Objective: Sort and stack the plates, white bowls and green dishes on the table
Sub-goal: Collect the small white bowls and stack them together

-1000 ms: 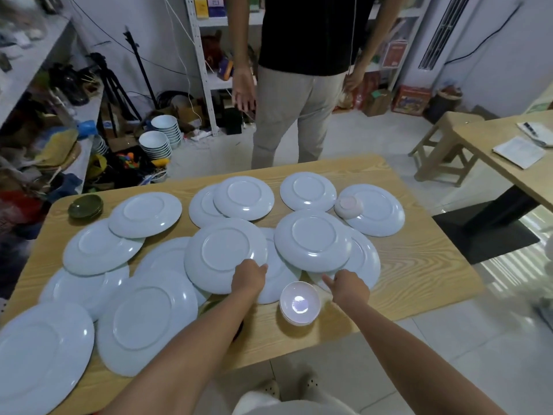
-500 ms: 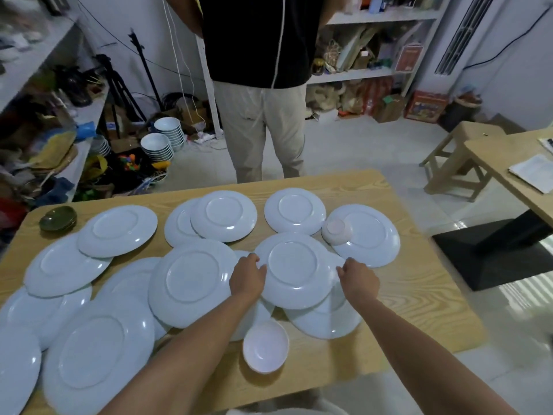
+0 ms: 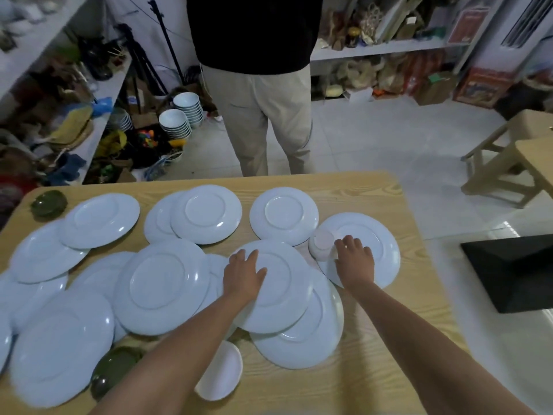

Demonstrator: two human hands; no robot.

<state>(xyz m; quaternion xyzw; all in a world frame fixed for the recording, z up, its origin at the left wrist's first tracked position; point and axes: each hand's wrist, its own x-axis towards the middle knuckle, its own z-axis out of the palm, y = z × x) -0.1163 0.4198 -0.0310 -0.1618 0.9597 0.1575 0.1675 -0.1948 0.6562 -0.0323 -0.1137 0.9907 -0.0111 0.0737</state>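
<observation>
— Any writing?
— Only on a red box [image 3: 484,85] on the floor, too blurred to read.
— Counts?
— Two white bowls: an upturned bowl [image 3: 320,246] touching the right hand [image 3: 354,260], and a second bowl [image 3: 221,374] under the left forearm. Two green dishes: a far dish [image 3: 48,202] and a near dish [image 3: 115,369], both left of the hands. At least twelve overlapping plates [image 3: 163,284] on the surface [image 3: 389,339].
— Hands?
— Apart, both flat. The left hand [image 3: 244,275] rests on the middle plate [image 3: 281,298], the right on the end plate [image 3: 381,244].

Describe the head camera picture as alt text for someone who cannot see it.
A person's left hand lies flat on an upturned white plate while the right hand rests on the rightmost plate beside a small overturned bowl. Many white plates overlap on the wooden table with two green dishes; another person stands behind.
</observation>
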